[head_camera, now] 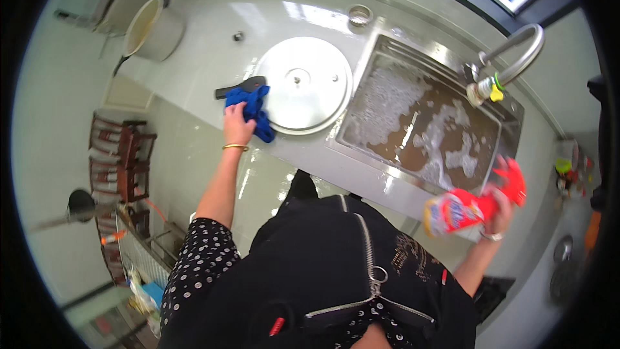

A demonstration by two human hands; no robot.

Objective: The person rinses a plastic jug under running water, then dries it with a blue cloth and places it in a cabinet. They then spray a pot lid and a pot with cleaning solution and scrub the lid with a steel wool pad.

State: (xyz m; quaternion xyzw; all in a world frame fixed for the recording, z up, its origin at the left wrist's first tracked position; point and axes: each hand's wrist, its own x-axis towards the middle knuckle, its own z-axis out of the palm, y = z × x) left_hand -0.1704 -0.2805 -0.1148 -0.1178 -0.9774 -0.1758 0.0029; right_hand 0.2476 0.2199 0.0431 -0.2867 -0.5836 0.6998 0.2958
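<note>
My left hand [239, 123] grips a crumpled blue cloth [262, 123] at the near left edge of a round metal pressure-cooker lid [310, 102]. The lid lies on the counter, its black handle [240, 88] pointing left, partly under the cloth. Over the counter's front edge at the right, my right hand [499, 213] holds a red spray bottle [457, 213], tilted, its red trigger head up and to the right. Between the hands is a steel sink [431, 121] with brownish water and white foam.
A curved metal faucet [525, 53] rises behind the sink's right end. A steel sink strainer [360, 15] and a small metal part [238, 36] lie on the counter [208, 24]. A large pot [157, 29] stands at the far left. Wooden chairs [121, 155] are stacked beyond the counter.
</note>
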